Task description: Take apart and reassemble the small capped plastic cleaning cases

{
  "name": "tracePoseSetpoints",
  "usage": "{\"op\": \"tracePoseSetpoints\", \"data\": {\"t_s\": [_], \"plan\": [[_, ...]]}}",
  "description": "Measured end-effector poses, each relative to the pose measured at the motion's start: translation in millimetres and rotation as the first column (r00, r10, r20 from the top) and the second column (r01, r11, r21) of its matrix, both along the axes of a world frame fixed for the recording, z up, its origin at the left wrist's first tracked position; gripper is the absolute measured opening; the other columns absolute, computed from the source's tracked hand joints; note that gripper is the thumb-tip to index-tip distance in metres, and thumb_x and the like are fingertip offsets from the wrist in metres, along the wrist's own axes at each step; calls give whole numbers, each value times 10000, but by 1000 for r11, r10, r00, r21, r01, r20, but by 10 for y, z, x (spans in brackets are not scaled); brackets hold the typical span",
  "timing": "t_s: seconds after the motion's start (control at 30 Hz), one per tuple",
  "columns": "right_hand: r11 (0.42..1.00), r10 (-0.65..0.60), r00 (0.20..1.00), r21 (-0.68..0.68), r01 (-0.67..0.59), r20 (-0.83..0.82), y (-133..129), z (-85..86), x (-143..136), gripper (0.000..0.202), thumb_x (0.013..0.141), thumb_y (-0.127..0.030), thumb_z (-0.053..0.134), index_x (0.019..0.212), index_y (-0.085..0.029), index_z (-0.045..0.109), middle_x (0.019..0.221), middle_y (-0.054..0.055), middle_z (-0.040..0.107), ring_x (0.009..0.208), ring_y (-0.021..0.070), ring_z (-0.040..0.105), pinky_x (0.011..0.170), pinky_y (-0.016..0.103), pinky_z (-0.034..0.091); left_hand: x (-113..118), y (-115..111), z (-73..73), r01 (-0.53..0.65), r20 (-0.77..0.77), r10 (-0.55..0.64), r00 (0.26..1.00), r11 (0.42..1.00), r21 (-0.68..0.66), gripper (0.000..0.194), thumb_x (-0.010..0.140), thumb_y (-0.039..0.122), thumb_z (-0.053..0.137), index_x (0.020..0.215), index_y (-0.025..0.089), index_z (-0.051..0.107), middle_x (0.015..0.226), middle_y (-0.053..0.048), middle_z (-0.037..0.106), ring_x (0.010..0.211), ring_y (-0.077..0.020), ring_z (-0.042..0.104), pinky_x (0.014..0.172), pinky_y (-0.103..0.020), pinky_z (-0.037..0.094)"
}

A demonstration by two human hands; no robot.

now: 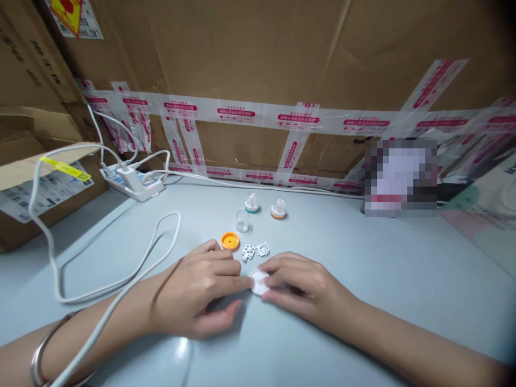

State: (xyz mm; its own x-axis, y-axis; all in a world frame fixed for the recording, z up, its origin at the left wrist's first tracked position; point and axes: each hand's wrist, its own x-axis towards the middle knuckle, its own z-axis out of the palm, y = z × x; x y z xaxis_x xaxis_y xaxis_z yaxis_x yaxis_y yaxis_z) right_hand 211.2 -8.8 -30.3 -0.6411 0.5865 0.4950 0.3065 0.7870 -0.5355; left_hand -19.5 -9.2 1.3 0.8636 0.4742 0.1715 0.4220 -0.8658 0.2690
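Note:
A small round white disc (258,282) lies on the table between my hands. My right hand (300,282) grips its right side, fingers and thumb around the edge. The extended index finger of my left hand (209,287) touches the disc's left edge; that thumb is held apart. Just beyond are an orange round cup (230,241), white openwork wheel-like parts (249,252) and a clear little cup (242,221). Farther back stand two small white pieces, one on a teal base (252,203) and one on an orange base (278,208).
A power strip (139,185) with plugs sits at the back left beside an open cardboard box (52,188). A white cable (50,242) loops across my left forearm. Taped cardboard (250,64) walls the back; a pixelated object (399,180) stands back right.

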Motion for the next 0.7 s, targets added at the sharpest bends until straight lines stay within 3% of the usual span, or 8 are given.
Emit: {"op": "tracePoseSetpoints", "data": {"t_s": [0.4, 0.7], "plan": [[1000, 0, 1000, 14, 0, -4, 13, 9, -4, 98, 757, -199, 699, 818, -152, 639, 832, 85, 716, 870, 185, 651, 785, 311, 525, 5, 21, -50, 1, 133, -5, 991, 999, 34, 280, 819, 200, 471, 1074, 171, 581, 765, -47, 596, 734, -186, 527, 714, -342, 324], [993, 8, 1000, 117, -7, -13, 3, 12, -2, 65, 799, -202, 649, 817, -143, 665, 855, 104, 730, 855, 182, 667, 796, 310, 545, 33, -23, -23, 5, 20, -8, 1000, 994, 108, 251, 815, 184, 469, 1033, 164, 590, 803, -56, 619, 765, -196, 533, 759, -364, 320]]}}
